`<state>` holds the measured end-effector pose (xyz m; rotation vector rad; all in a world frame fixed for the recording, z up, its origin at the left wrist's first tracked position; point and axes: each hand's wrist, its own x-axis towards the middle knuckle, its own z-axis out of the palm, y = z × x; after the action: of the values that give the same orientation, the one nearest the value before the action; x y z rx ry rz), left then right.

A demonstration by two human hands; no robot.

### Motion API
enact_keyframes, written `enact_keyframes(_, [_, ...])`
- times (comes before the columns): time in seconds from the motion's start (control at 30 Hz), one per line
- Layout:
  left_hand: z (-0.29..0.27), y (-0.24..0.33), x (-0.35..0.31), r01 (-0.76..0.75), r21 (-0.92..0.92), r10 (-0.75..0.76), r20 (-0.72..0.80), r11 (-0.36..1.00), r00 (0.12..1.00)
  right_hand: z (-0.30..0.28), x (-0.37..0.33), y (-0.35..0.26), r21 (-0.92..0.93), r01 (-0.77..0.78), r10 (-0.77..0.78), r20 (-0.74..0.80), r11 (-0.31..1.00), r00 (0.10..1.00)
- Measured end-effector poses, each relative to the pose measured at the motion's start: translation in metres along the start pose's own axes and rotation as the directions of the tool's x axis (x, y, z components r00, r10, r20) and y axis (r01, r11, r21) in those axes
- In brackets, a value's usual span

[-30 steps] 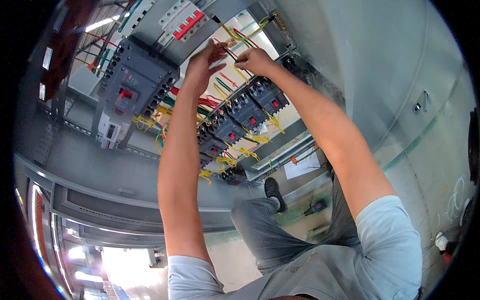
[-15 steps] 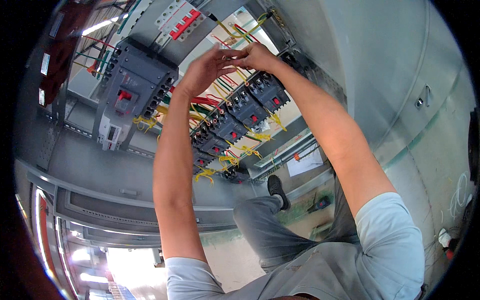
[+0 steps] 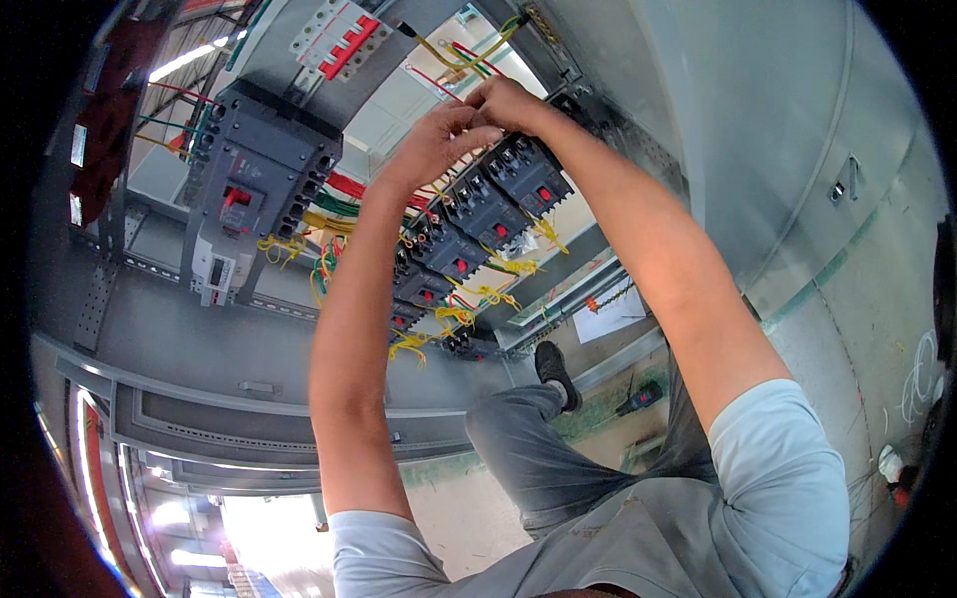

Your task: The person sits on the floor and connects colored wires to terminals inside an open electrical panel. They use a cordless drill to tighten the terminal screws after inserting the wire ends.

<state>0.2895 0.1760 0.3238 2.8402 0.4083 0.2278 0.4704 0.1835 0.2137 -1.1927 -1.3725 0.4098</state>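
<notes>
Head view: our left hand [image 3: 434, 145] and right hand [image 3: 508, 100] pinch thin wires [image 3: 461, 72] above the breakers [image 3: 493, 204]; tugging could loosen one.

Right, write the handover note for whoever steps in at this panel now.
Left hand: raised at the wires above the row of black breakers, fingers pinched; what its grip holds cannot be told.
Right hand: beside it, touching, fingers curled at the same wires.
Done: yellow wires sit below the breakers, and the big grey breaker has wires at its sides.
Left: the loose wires at the top.
</notes>
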Motion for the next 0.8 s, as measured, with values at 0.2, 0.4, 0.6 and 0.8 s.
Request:
enact_keyframes(0.2, [0.023, 0.012, -0.001, -0.15, 0.47, 0.237, -0.131, 0.87, 0.963, -0.012, 0.001, -0.003, 0.237, -0.153, 0.102, 0.213, 0.959, 0.972])
enact_keyframes(0.4, [0.026, 0.029, 0.002, -0.135, 0.629, 0.285, -0.144, 0.766, 0.948, -0.009, 0.002, 0.0, 0.385, -0.156, 0.094, 0.174, 0.91, 0.98])
enact_keyframes(0.6, [0.029, -0.008, 0.005, 0.086, 0.006, -0.072, -0.49, 0.996, 0.869, -0.009, -0.001, -0.001, 0.395, -0.087, 0.092, 0.007, 0.915, 0.996])
enact_keyframes(0.8, [-0.009, -0.059, 0.054, 0.268, -0.485, -0.509, -0.479, 0.833, 0.715, 0.0, 0.008, 0.01, -0.232, -0.044, 0.002, -0.177, 0.972, 0.984])
